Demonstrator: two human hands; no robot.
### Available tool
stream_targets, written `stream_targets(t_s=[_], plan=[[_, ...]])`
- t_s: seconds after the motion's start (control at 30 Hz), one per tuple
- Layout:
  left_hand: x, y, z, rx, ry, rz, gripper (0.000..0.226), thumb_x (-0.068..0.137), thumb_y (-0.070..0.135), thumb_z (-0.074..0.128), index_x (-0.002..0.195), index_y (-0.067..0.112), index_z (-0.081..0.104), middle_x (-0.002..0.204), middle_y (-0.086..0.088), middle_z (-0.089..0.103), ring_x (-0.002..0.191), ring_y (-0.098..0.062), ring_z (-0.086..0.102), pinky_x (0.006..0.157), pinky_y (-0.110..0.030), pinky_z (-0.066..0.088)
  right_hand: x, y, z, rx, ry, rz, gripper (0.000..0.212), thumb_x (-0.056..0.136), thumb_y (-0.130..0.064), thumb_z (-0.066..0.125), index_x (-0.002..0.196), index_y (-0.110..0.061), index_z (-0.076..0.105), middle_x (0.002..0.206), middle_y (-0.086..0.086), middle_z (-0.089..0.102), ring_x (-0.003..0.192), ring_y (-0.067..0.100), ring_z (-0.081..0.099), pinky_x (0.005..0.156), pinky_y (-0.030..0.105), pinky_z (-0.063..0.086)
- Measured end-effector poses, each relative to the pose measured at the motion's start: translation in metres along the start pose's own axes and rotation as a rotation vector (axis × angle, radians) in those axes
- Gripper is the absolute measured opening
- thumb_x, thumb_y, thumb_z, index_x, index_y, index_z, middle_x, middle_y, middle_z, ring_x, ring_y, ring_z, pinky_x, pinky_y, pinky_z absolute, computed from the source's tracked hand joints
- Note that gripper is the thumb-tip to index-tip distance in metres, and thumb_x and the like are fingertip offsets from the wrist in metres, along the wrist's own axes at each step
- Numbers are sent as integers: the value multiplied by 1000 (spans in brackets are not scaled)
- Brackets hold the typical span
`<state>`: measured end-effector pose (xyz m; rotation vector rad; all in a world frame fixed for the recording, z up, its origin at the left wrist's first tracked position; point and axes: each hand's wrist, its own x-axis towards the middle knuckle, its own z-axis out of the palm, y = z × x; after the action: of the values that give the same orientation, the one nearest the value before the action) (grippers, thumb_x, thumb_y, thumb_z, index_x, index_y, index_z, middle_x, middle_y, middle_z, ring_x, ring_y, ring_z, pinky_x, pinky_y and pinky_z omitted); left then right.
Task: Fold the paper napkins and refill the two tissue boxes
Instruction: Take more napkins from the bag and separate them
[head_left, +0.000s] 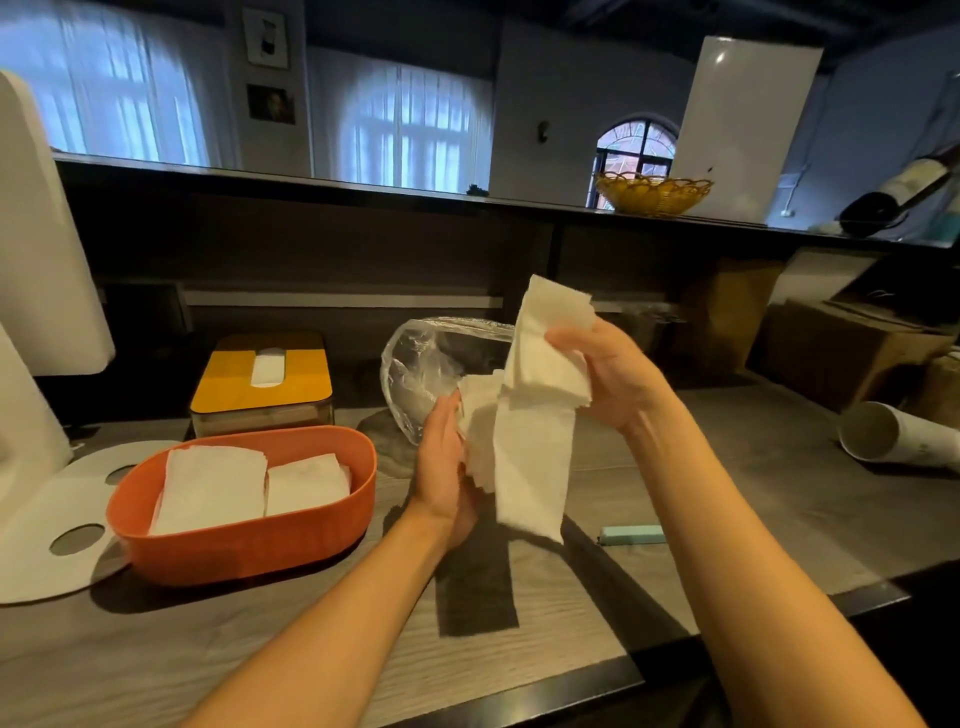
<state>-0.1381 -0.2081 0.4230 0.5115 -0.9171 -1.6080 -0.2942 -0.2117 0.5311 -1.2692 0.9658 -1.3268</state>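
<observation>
Your right hand (602, 374) and left hand (447, 467) both grip a stack of white napkins (535, 415) above the counter (675, 499); the orange tissue box (244, 540) sits left of them.

The fingers of the left hand (441, 457) were hidden behind the napkins (535, 415). The white stand (36, 249) was cut off by the left edge, and the paper tube (893, 434) by the right edge.
</observation>
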Motion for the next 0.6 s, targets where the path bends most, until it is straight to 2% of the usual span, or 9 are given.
stream_targets(t_s=[0.07,0.13,0.17,0.23,0.3,0.4,0.47,0.6], plan=[[-1,1,1,29,-43,-10,63,96,61,29,143,24,51,134,-8,65,124,-28,61,100,-43,51,10,20,1,-69,102,28,41,88,-10,68,126,-16,55,115,10,62,103,26,66,76,40,59],[-4,3,2,106,-88,-35,58,94,58,42,142,26,51,133,-9,66,125,-30,61,102,-48,50,14,37,0,-92,178,45,31,88,-8,68,114,-20,58,114,9,63,102,26,65,76,38,59],[-3,2,2,146,-106,-47,56,93,50,54,144,27,48,133,-10,65,124,-32,61,104,-52,49,16,43,-1,-84,205,47,27,88,-6,68,109,-21,59,112,9,64,100,26,66,75,37,58],[-2,-2,-1,213,-143,-58,71,84,23,69,148,31,40,134,-12,62,122,-34,61,102,-57,50,18,52,-5,-59,236,49,25,88,-7,67,107,-21,59,109,8,65,100,28,66,74,38,58],[-2,-4,0,249,-185,-65,78,79,4,65,145,33,39,133,-12,62,120,-32,63,96,-54,54,19,57,-8,-24,275,45,27,89,-8,67,112,-19,59,110,9,65,100,28,67,76,41,59],[-1,-4,2,263,-178,-57,68,88,-11,58,129,41,47,126,-5,65,116,-29,65,88,-46,59,21,63,-13,65,368,30,35,91,-8,65,124,-14,56,113,11,64,103,29,66,84,47,58],[-1,-2,3,232,-158,-68,68,92,-15,50,125,44,47,128,-2,62,117,-30,65,88,-47,59,21,64,-18,146,441,11,36,93,-8,64,127,-14,55,114,9,64,103,28,65,88,50,57],[-1,-1,2,238,-116,-94,73,93,-13,50,136,45,39,138,-1,54,119,-31,62,93,-52,57,21,65,-28,243,482,-1,38,94,-11,63,130,-16,52,115,7,62,102,26,65,80,45,58]])
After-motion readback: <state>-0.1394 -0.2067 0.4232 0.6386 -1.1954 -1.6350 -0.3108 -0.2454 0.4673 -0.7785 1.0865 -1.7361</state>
